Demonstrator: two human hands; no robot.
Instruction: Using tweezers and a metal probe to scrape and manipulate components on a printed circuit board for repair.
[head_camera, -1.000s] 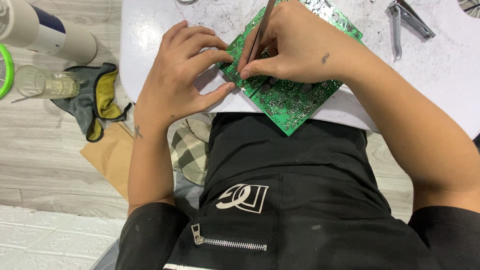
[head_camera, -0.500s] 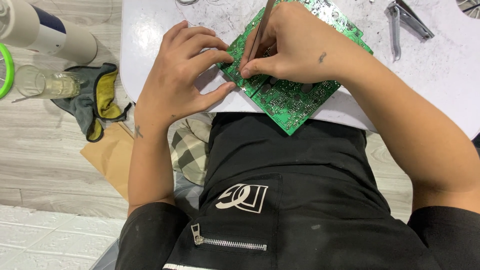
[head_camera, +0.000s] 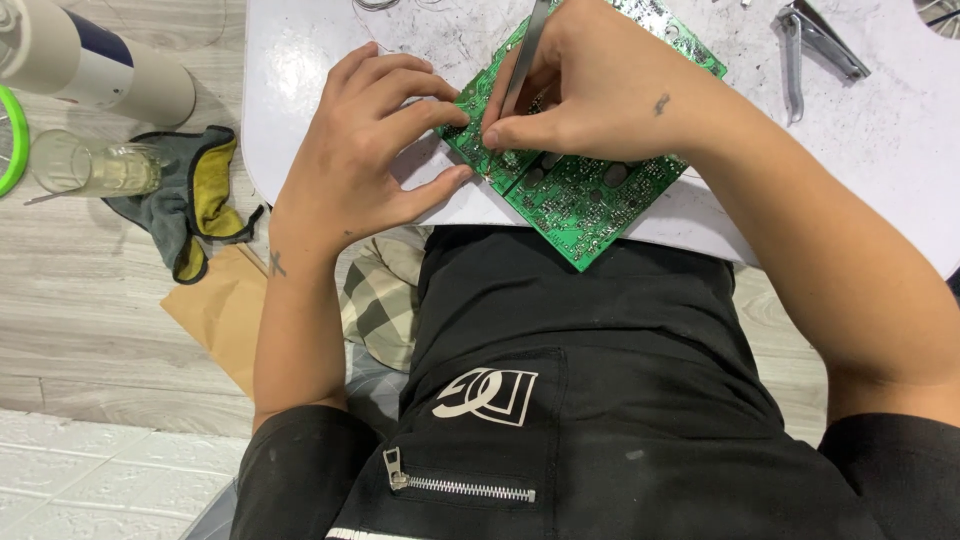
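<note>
A green circuit board lies solder-side up on the near edge of a white table, one corner hanging over the edge toward the person's black top. The left hand rests on the table at the board's left side, fingers bent and pressing on the board's left edge, thumb stretched along the near edge; it grasps nothing, only pins the board. The right hand sits on top of the board, its fingers pinched around a slim metal tool that slants down to the board between the two hands. The right hand and forearm cover much of the board's middle and far part, so the tool's tip cannot be seen clearly.

On the table far right lies a pair of metal pliers, well apart from the board. On the wooden floor to the left stand a white cylinder and a clear glass jar, with a grey and yellow cloth beside them and a brown paper piece nearer. A checked cushion shows beneath the table edge.
</note>
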